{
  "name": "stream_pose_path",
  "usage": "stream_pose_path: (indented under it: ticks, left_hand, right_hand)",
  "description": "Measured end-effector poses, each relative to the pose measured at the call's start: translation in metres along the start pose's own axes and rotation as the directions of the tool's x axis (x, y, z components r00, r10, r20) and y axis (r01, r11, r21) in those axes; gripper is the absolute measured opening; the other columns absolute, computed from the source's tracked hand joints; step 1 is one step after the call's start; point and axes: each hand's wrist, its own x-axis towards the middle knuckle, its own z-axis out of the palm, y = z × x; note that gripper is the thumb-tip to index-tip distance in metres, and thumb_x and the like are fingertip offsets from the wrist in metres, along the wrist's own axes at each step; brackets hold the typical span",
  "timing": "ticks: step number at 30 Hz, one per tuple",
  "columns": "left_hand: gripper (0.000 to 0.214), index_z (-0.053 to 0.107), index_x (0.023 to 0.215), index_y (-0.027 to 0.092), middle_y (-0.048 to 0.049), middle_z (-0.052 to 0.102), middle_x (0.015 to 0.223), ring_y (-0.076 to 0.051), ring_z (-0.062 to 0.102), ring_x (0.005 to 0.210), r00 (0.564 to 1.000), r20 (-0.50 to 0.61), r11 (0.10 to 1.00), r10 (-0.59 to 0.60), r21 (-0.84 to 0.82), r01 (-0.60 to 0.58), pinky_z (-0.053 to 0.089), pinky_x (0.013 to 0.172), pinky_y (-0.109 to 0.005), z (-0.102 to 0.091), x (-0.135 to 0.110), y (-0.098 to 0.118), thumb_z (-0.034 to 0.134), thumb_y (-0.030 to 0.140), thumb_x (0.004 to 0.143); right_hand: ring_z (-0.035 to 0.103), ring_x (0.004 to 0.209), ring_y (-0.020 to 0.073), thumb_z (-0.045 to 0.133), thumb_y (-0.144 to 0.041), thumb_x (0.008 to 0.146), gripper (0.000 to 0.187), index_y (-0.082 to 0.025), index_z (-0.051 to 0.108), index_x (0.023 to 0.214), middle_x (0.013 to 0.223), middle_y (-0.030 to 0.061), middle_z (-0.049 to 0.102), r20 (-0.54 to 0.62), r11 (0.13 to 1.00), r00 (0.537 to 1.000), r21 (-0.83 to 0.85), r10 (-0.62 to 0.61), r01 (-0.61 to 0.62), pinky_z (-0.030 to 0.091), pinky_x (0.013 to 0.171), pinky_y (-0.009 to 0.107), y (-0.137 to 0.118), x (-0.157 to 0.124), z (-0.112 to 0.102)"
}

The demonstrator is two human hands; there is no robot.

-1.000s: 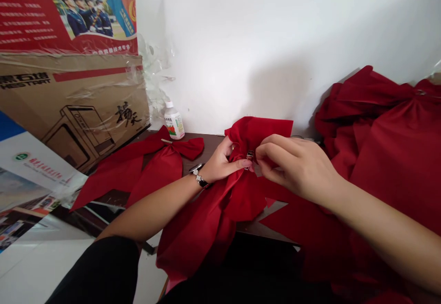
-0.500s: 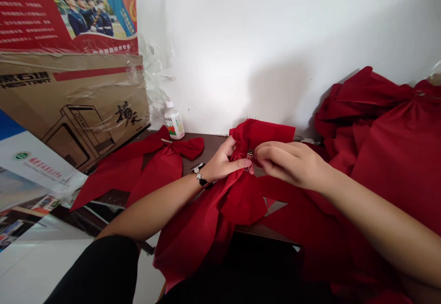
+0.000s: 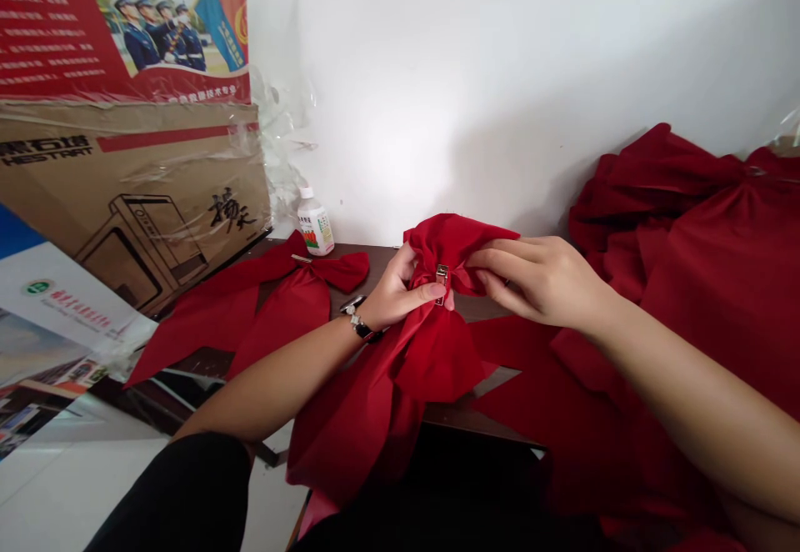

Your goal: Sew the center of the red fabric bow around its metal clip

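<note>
Between my hands is a red cloth bow (image 3: 437,368), its gathered middle crossed by a small metal clip (image 3: 441,285). My left hand (image 3: 403,289) is closed around that middle, the thumb pressing beside the clip. My right hand (image 3: 531,281) pinches the cloth just right of the clip, with its fingertips partly hidden in the folds. The bow's long tails hang down over the table's front edge. On the table to the left lies another red bow (image 3: 284,318), also with a metal clip on its knot.
A big pile of red bows (image 3: 706,285) fills the right side. At the back left stand a small white bottle (image 3: 316,223) and a cardboard box (image 3: 137,202) under a red printed panel (image 3: 156,27). A white wall (image 3: 437,102) rises behind the dark table (image 3: 456,414).
My right hand has moved from the clip to the cloth on its right and now pinches there. The bow has shifted slightly left, and its clip is more fully exposed.
</note>
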Motion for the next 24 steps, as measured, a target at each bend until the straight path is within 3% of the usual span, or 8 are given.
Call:
stream_pose_path:
  ticks: [4,8,12,16,18,22,24]
  left_hand:
    - [0.038,0.043,0.112,0.024,0.0005,0.068,0.075,-0.014,0.068,0.067,1.0,0.015,1.0,-0.002,0.026,0.001,0.051,0.063,-0.025,-0.002,-0.001,-0.001,0.066,0.03,0.083]
    - [0.044,0.043,0.116,0.024,-0.0009,0.067,0.083,-0.015,0.069,0.069,0.998,0.02,0.997,-0.053,0.05,0.052,0.054,0.068,-0.029,-0.002,-0.003,-0.002,0.069,0.033,0.081]
    - [0.046,0.042,0.118,0.025,-0.0022,0.067,0.087,-0.016,0.07,0.073,0.994,0.047,0.993,-0.098,0.064,0.095,0.055,0.073,-0.032,-0.003,-0.005,-0.002,0.068,0.034,0.081]
    - [0.039,0.045,0.115,0.026,0.0004,0.066,0.088,-0.014,0.07,0.071,0.994,0.053,0.995,-0.095,0.035,0.094,0.054,0.07,-0.027,-0.003,-0.003,-0.003,0.067,0.028,0.083]
    - [0.038,0.046,0.114,0.026,0.0008,0.066,0.083,-0.013,0.069,0.07,0.994,0.059,0.996,-0.089,0.021,0.088,0.052,0.067,-0.025,-0.003,-0.002,-0.003,0.067,0.028,0.083]
    - [0.036,0.047,0.114,0.024,-0.0006,0.067,0.079,-0.013,0.068,0.07,0.992,0.069,0.994,-0.106,0.032,0.104,0.051,0.069,-0.027,-0.004,0.0,-0.005,0.066,0.03,0.083]
    - [0.034,0.047,0.114,0.025,0.0001,0.067,0.077,-0.013,0.067,0.071,0.991,0.085,0.995,-0.099,0.026,0.097,0.051,0.069,-0.027,-0.005,-0.001,-0.005,0.064,0.029,0.085]
  right_hand:
    - [0.058,0.061,0.0121,0.043,-0.019,0.094,0.019,-0.014,0.061,0.098,0.08,0.006,0.067,0.121,0.975,0.982,0.151,0.143,-0.16,0.04,0.054,0.022,0.001,0.0,0.001]
    - [0.05,0.05,0.0081,0.045,-0.023,0.094,0.018,-0.015,0.059,0.084,0.064,0.0004,0.06,0.201,0.873,0.939,0.353,0.28,-0.336,0.038,0.051,0.019,-0.004,0.004,0.006]
    - [0.05,0.049,0.0092,0.047,-0.025,0.091,0.015,-0.015,0.058,0.091,0.062,-0.0006,0.06,0.277,0.68,0.861,0.529,0.427,-0.507,0.039,0.049,0.02,-0.011,0.004,0.013]
    - [0.051,0.05,0.0101,0.046,-0.027,0.091,0.024,-0.015,0.053,0.111,0.067,-0.0011,0.061,0.411,0.458,0.787,0.65,0.46,-0.606,0.043,0.048,0.021,-0.012,0.003,0.018]
    - [0.049,0.047,0.0096,0.047,-0.029,0.091,0.027,-0.015,0.053,0.114,0.065,-0.0024,0.059,0.454,0.459,0.769,0.621,0.45,-0.635,0.04,0.046,0.021,-0.009,0.003,0.016]
    - [0.046,0.042,0.0092,0.057,-0.032,0.086,0.024,-0.017,0.062,0.104,0.055,-0.0048,0.056,0.477,0.606,0.762,0.47,0.437,-0.642,0.033,0.041,0.02,0.002,0.004,-0.002]
    - [0.044,0.04,0.0085,0.059,-0.033,0.085,0.021,-0.018,0.066,0.097,0.05,-0.0057,0.053,0.502,0.658,0.737,0.37,0.452,-0.656,0.03,0.04,0.02,0.005,0.005,-0.013]
